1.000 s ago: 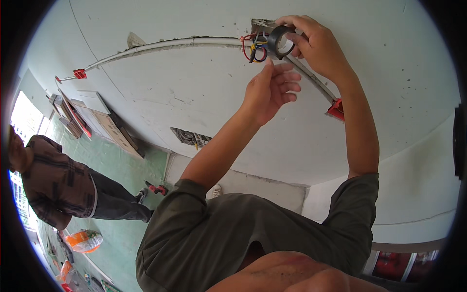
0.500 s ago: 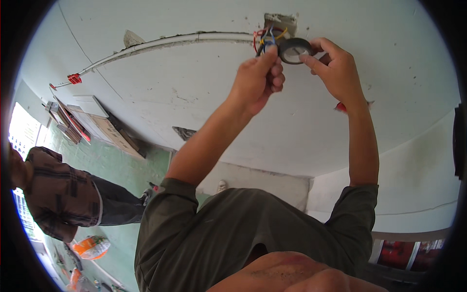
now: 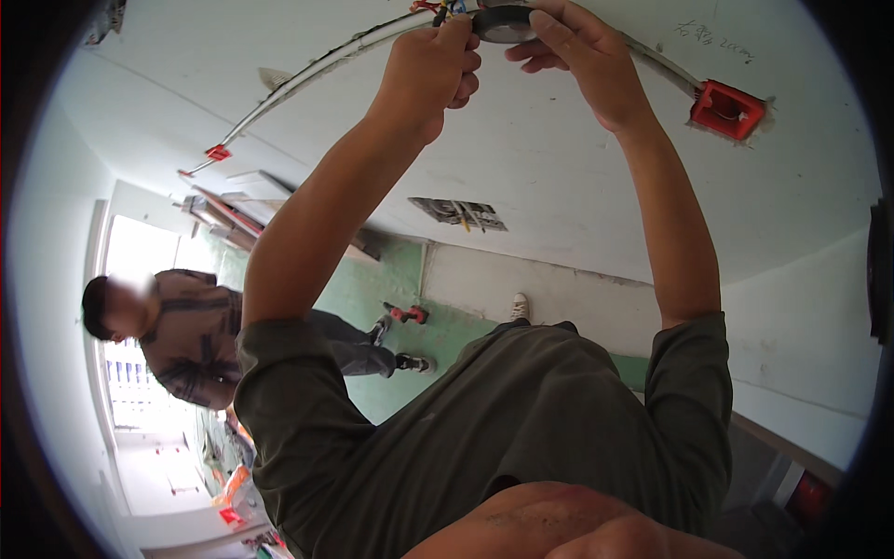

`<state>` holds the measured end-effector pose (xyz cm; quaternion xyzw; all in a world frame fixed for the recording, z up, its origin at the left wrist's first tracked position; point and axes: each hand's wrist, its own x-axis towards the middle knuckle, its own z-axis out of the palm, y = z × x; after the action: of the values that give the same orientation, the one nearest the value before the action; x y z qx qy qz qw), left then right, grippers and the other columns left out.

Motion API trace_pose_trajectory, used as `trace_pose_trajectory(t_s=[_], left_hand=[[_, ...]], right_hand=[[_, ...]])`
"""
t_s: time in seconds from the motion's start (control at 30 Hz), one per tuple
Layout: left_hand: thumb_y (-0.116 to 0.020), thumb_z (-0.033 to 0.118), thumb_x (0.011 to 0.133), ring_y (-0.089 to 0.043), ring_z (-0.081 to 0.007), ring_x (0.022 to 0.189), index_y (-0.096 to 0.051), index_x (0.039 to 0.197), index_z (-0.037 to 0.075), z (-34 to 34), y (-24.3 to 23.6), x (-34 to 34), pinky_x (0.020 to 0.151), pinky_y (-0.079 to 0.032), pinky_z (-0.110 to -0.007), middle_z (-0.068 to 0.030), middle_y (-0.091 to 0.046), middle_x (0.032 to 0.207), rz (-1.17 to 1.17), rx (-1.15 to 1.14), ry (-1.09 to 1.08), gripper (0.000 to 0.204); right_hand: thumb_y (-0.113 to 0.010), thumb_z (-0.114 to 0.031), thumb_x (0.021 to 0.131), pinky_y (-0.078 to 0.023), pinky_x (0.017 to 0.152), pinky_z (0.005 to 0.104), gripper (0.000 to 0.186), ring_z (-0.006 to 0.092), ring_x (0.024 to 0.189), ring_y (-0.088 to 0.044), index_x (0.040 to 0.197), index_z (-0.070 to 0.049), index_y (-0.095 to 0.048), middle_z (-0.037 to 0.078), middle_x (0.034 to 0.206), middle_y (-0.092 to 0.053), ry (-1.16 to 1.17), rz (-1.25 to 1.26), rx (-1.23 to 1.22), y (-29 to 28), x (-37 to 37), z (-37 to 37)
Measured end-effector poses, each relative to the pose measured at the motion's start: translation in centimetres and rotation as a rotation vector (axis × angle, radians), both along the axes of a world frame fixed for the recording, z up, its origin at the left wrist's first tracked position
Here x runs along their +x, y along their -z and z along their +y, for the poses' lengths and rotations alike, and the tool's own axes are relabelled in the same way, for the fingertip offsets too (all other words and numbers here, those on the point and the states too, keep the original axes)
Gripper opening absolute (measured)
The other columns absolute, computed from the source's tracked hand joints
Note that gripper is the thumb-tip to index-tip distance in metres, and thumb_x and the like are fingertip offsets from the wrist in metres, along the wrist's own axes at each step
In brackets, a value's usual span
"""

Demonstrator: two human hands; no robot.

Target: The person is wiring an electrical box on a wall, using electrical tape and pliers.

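Note:
At the top edge of the head view, my left hand (image 3: 424,79) is closed, with thumb and fingers pinched at a bunch of thin coloured wires (image 3: 443,11). The wires come from the wall; their upper part is cut off by the picture's edge. Right beside them is a roll of black electrical tape (image 3: 503,17), with a pale core. My right hand (image 3: 596,65) grips the roll's right side between thumb and fingers. Both arms are raised, and the roll sits between the two hands.
Pale conduit (image 3: 321,73) runs left along the wall to a small red box (image 3: 217,153). At right is a larger red wall box (image 3: 729,112). Below my hands is a wall opening with wires (image 3: 458,213). Another person (image 3: 191,321) stands left, near leaning boards (image 3: 223,212); a red power drill (image 3: 407,314) lies on the floor.
The view has shifted, so hands, wires and tape appear higher and farther left. The red wall box at right and the drill now show fully. Both hands keep their holds.

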<state>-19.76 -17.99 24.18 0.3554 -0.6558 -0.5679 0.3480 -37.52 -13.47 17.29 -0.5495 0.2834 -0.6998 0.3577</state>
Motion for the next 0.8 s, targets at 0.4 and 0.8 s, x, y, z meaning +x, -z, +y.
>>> trace_pose_trajectory(t_s=[0.4,0.8], left_hand=[[-0.058,0.025,0.097,-0.042,-0.0087,0.049,-0.055,0.081,0.008,0.5,-2.6,-0.1,0.041,-0.031,-0.024,0.0018,-0.046,0.063,-0.077,0.168,-0.118,0.024],[-0.051,0.012,0.089,-0.063,-0.0366,0.066,-0.059,0.073,0.001,-2.1,-2.9,1.6,0.059,-0.050,-0.048,-0.0197,-0.062,0.068,-1.278,-1.817,0.029,0.021]], right_hand=[[-0.049,-0.021,0.103,-0.053,0.073,0.0276,0.030,0.0133,0.082,-0.064,0.122,0.001,-0.055,0.007,0.097,-0.063,0.061,0.090,-0.150,2.4,1.7,-1.2],[-0.057,-0.033,0.098,-0.050,0.070,0.0270,0.030,0.0113,0.077,-0.064,0.112,-0.007,-0.063,0.002,0.095,-0.064,-0.056,0.237,0.041,1.1,2.3,-1.5]])
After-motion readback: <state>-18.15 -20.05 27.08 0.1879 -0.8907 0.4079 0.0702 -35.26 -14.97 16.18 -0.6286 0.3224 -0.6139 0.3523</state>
